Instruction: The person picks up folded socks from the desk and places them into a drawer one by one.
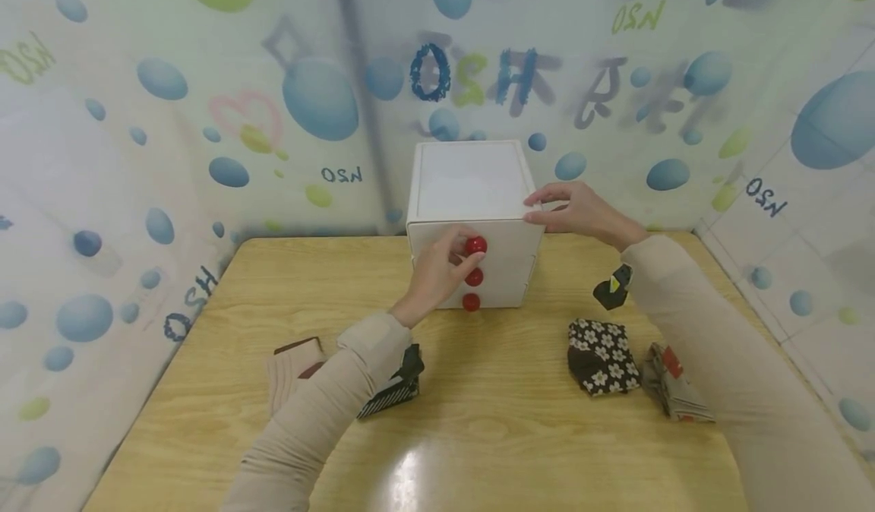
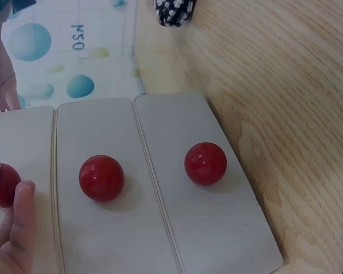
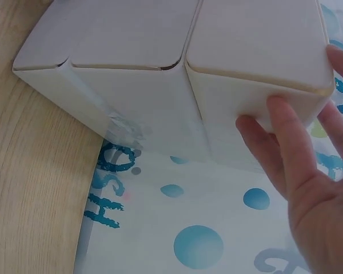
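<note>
A small white cabinet with three drawers (image 1: 472, 181) stands near the back of the table, its red round knobs in a column down the front. My left hand (image 1: 435, 271) pinches the top red knob (image 2: 6, 186) between thumb and fingers. Below it are the middle knob (image 2: 102, 178) and the bottom knob (image 2: 206, 164), both untouched. All three drawer fronts sit level with each other in the left wrist view. At the cabinet's upper right front corner, my right hand (image 1: 581, 212) rests with extended fingers (image 3: 294, 142) against the side wall.
On the right of the wooden table (image 1: 492, 451) lie a folded flower-patterned sock (image 1: 604, 356), a folded beige-and-red cloth item (image 1: 677, 390) and a small dark item (image 1: 611, 292). A cream striped piece (image 1: 294, 364) and a dark striped piece (image 1: 396, 392) lie left, partly behind my sleeve.
</note>
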### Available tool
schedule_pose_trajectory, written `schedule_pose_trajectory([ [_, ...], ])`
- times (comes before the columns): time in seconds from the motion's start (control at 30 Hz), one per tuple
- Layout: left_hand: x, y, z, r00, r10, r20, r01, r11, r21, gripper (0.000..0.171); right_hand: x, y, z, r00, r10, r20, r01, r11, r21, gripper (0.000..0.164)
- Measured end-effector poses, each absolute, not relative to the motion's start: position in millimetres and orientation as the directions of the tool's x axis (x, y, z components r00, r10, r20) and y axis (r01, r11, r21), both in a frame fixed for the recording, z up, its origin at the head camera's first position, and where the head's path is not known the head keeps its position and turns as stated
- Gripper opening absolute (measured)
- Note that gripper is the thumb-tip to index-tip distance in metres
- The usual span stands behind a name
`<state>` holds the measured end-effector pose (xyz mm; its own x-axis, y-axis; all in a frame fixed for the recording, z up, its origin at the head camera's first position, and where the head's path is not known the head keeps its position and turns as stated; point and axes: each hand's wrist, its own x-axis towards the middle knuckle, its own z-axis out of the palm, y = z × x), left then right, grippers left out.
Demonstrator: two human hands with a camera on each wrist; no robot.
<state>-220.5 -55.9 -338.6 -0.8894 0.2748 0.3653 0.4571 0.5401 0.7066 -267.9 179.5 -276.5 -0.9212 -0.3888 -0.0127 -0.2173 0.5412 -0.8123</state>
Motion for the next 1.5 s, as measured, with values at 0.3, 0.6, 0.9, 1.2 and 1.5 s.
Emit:
schedule_pose_trajectory([
  [0.3, -218, -57, -338, -0.903, 0.273, 0.331, 0.429, 0.568, 0.702, 0.027, -271, 179, -274, -0.926, -0.375, -0.054, -0.177, 0.555, -0.813, 0.045],
  [0.6, -213, -58, -334, -0.895, 0.297, 0.332, 0.444, 0.552, 0.706, 0.025, -272, 180, -271, -0.919, -0.389, -0.065, -0.177, 0.553, -0.814, 0.045],
  [0.9, -204, -61, -334, -0.887, 0.32, 0.334, 0.458, 0.515, 0.724, 0.024, -271, 179, -270, -0.918, -0.394, -0.047, -0.19, 0.54, -0.82, 0.042],
  [1.2, -193, -62, -335, -0.881, 0.335, 0.336, 0.467, 0.486, 0.739, 0.024, -268, 177, -269, -0.918, -0.396, -0.028, -0.213, 0.549, -0.808, 0.041],
  [1.5, -185, -63, -338, -0.863, 0.358, 0.356, 0.494, 0.459, 0.738, 0.024, -269, 178, -270, -0.918, -0.396, -0.026, -0.218, 0.557, -0.801, 0.042],
])
